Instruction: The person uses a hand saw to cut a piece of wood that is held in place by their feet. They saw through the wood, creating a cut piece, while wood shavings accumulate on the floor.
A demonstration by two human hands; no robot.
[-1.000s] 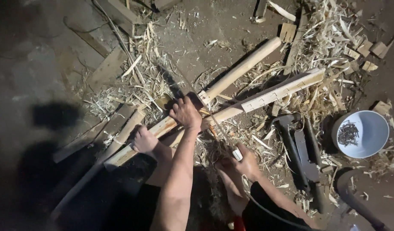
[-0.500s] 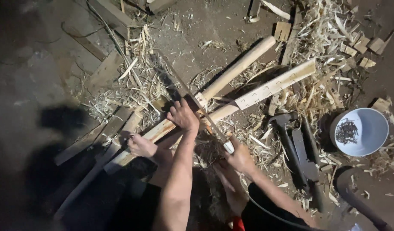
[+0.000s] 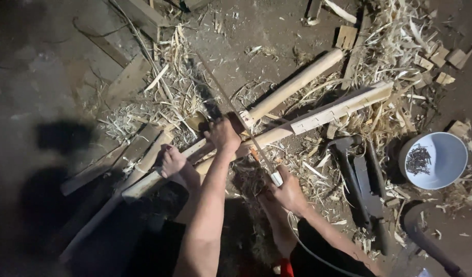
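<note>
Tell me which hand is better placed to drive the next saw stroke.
Right. The right hand has its grip on the saw handle; the left hand is pressing down on the wooden pole.

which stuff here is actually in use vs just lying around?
In use: left hand pressing the wooden poles; right hand gripping the saw; foot bracing a pole.
Lying about: white bowl of nails, hammer, shavings, offcuts.
</note>
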